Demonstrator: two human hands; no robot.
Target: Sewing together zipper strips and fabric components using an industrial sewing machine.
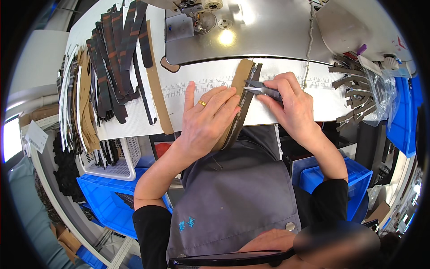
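Observation:
A dark brown zipper [244,104] with metal teeth runs slantwise along a tan fabric strip [242,74] on the white table. My left hand [207,117] lies flat over the strip, fingers stretched out and thumb apart, fingertips touching the zipper's left side. A gold ring is on one finger. In my right hand [293,105] is a pair of small thread snips [270,91], gripped between thumb and fingers. Their slightly parted blades point left across the upper part of the zipper. The strip's lower end runs off the table edge and is partly hidden by my left hand.
A sewing machine's metal bed [268,42] fills the far side. Dark striped fabric strips [114,58] lie at left, beside hanging tan and white ones. Short brown zipper pieces [356,96] lie at right. Blue bins [105,201] and a white basket [133,154] stand below the table.

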